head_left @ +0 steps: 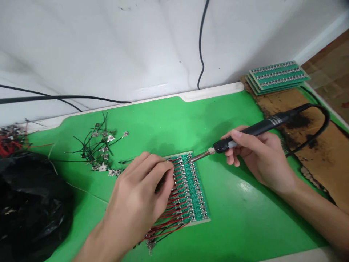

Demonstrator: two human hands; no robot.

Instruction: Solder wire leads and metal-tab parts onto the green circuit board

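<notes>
My right hand is gripping the soldering iron; my left hand is pinching together over the board.

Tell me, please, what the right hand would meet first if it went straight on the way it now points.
Most likely the wired circuit board: the soldering iron in the right hand points at its upper part, though whether they already touch is unclear.

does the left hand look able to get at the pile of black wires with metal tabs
Probably yes: the pile of black wires lies on the green tabletop just beyond the left hand, with nothing visible blocking the way, though that hand is occupied at the circuit board.
</notes>
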